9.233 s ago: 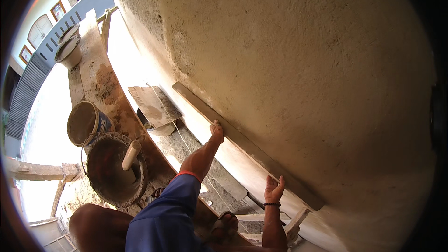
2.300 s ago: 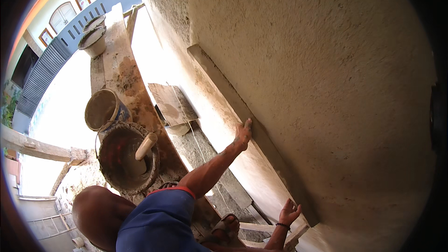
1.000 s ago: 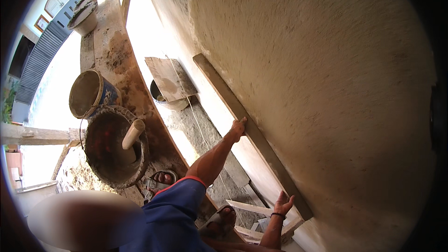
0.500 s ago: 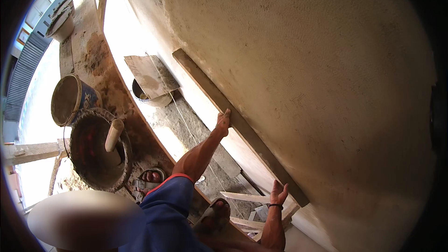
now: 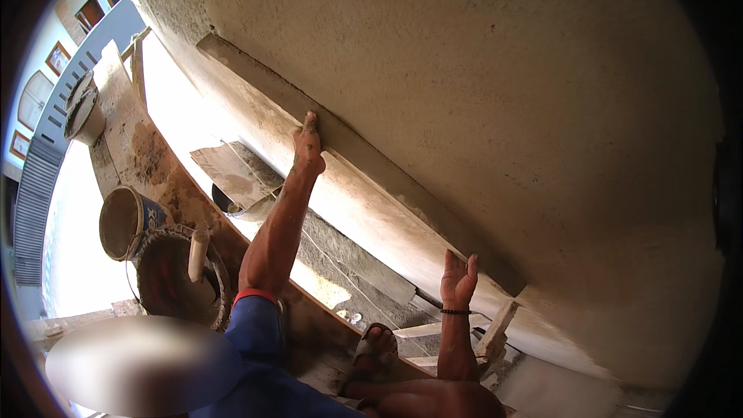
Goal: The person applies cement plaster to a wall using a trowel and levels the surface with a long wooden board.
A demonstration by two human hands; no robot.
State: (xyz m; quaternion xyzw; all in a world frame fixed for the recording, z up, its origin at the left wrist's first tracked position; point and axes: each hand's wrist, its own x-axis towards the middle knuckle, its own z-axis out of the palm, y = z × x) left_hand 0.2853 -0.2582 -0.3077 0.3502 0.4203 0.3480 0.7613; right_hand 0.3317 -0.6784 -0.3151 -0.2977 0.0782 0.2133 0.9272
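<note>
A long grey board [image 5: 364, 161] lies diagonally against the plastered wall [image 5: 495, 70]. My left hand [image 5: 308, 143] grips its lower edge left of the middle, on an outstretched forearm. Farther right and lower, my right hand [image 5: 457, 279], with a dark bead bracelet, holds the same edge near the board's end, palm showing and thumb raised; some fingertips are hard to make out. Beneath my arms are a plank walkway [image 5: 166, 166] and a sandalled foot [image 5: 375, 348].
On the planks at left stand a mortar-crusted bucket [image 5: 166, 286] with a pale handle inside, a blue bucket [image 5: 116, 224] and smaller buckets [image 5: 83, 120] farther along. A loose sheet [image 5: 232, 166] covers another bucket below. Wooden scaffold pieces [image 5: 495, 333] jut near my right arm.
Over the last second, the board and both hands have moved up in the picture, and leftward at the upper end. The view has also shifted, with the buckets at different places.
</note>
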